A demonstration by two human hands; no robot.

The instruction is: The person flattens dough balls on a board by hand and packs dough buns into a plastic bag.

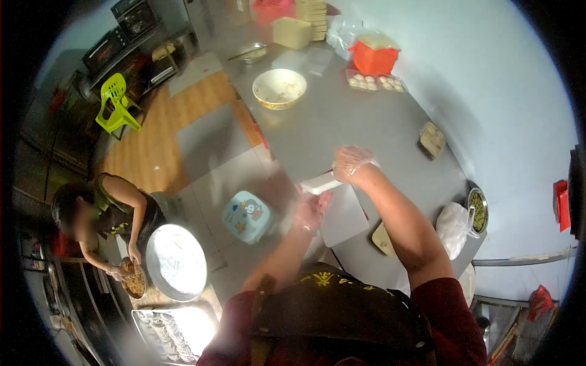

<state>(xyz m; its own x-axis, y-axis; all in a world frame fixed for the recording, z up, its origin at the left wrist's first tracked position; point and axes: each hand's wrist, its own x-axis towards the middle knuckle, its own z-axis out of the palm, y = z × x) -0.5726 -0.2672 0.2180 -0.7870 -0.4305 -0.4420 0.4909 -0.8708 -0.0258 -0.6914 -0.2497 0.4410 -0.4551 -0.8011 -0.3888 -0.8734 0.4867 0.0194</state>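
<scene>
Between my two hands is a white, flat-sided object [321,182], tilted over the edge of the grey table. My right hand [354,163], in a clear plastic glove, has its fingers closed round the upper right end. At the lower left end is my left hand [311,210], also gloved and slightly blurred, with its palm up and fingers bent beneath the object. Whether the left fingers grip it is hard to make out. A white board [345,218] lies on the table just below the hands.
A patterned bowl [279,88], a red container [374,57] and a tray of white pieces [375,82] stand further up the table [366,122]. Greens fill a pot [477,210] at right. A blue stool [246,216] and a co-worker [116,213] are at left.
</scene>
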